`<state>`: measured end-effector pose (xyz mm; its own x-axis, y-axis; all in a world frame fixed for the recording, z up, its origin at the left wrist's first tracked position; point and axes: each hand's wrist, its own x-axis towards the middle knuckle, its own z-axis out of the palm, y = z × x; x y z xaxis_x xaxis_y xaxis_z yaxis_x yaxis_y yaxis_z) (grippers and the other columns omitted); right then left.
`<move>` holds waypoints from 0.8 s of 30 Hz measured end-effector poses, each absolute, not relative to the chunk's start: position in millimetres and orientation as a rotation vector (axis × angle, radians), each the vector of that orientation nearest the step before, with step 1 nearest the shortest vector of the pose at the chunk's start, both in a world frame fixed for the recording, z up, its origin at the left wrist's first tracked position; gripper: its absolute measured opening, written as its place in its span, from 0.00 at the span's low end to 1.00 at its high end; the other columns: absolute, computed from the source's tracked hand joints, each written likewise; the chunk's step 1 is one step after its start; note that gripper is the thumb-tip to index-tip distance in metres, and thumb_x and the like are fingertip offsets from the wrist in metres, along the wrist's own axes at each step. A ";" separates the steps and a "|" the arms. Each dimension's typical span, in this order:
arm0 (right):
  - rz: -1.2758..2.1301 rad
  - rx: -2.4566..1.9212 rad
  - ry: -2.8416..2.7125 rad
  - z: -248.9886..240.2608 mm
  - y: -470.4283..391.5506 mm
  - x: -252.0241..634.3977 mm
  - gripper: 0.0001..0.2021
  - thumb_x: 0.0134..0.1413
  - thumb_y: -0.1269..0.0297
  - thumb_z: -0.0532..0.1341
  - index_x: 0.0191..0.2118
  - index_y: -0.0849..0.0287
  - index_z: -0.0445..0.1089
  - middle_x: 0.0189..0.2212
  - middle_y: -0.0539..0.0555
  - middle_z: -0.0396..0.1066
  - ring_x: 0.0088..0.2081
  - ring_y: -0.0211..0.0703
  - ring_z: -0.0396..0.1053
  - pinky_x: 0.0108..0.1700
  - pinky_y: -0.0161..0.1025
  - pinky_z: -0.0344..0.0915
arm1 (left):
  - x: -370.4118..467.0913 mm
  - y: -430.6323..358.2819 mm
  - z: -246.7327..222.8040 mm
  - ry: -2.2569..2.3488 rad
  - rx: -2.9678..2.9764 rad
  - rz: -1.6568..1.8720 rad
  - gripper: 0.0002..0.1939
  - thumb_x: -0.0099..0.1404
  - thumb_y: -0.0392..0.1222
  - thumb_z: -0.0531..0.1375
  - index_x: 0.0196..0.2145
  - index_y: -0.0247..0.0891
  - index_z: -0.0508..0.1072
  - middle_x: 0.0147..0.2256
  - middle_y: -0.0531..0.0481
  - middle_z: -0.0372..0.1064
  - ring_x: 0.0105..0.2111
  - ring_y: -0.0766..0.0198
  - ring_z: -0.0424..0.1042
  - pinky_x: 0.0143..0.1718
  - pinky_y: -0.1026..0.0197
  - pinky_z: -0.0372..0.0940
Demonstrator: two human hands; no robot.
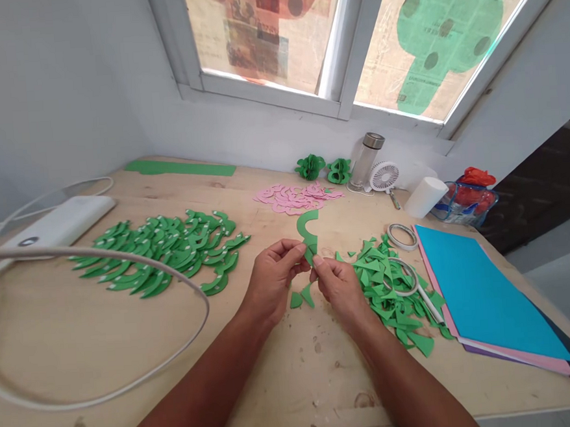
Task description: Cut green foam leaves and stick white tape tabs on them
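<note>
Between my two hands is a curved green paper strip (pixel 306 224), its upper end arching above my fingers. My left hand (pixel 280 269) pinches it from the left, thumb on top. From the right, my right hand (pixel 337 283) pinches its lower part with thumb and finger; my fingertips partly hide that end. Just below my hands lie two small green paper scraps (pixel 295 299). To the left spreads a pile of curved green paper pieces (pixel 170 247) with small white patches on them. Beside my right hand is a heap of green offcuts (pixel 393 297).
Pink paper cutouts (pixel 294 198) and green paper balls (pixel 310 167) lie farther back, near a bottle (pixel 367 162) and small fan (pixel 384 176). Tape rolls (pixel 402 236), a white pen (pixel 430 304) and coloured sheets (pixel 485 290) are on the right. A cable (pixel 192 285) loops at left.
</note>
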<state>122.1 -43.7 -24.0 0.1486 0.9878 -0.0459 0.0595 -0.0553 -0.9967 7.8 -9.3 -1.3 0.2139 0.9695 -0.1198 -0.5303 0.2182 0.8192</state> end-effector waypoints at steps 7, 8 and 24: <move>1.090 -1.360 -1.120 -23.0 -43.9 121.5 0.24 0.50 0.42 0.56 0.19 0.60 0.63 0.11 0.41 0.46 0.15 0.29 0.42 0.18 0.32 0.39 | 7.3 -9.4 -1.6 0.726 0.721 1.164 0.09 0.47 0.39 0.67 0.22 0.35 0.70 0.21 0.55 0.65 0.22 0.69 0.64 0.30 0.62 0.63; 1.092 -1.359 -1.115 -23.1 -43.7 121.3 0.24 0.50 0.42 0.55 0.19 0.60 0.63 0.11 0.41 0.46 0.15 0.29 0.41 0.18 0.32 0.39 | 7.2 -9.4 -1.7 0.725 0.718 1.164 0.09 0.48 0.39 0.67 0.22 0.35 0.70 0.21 0.55 0.65 0.23 0.69 0.64 0.30 0.62 0.63; 1.148 -1.349 -1.101 -24.1 -43.7 122.5 0.23 0.50 0.43 0.55 0.20 0.60 0.64 0.10 0.40 0.45 0.14 0.29 0.40 0.17 0.32 0.37 | 6.8 -7.6 -4.1 0.710 0.731 1.154 0.08 0.50 0.38 0.66 0.22 0.35 0.70 0.21 0.55 0.64 0.23 0.69 0.63 0.29 0.64 0.63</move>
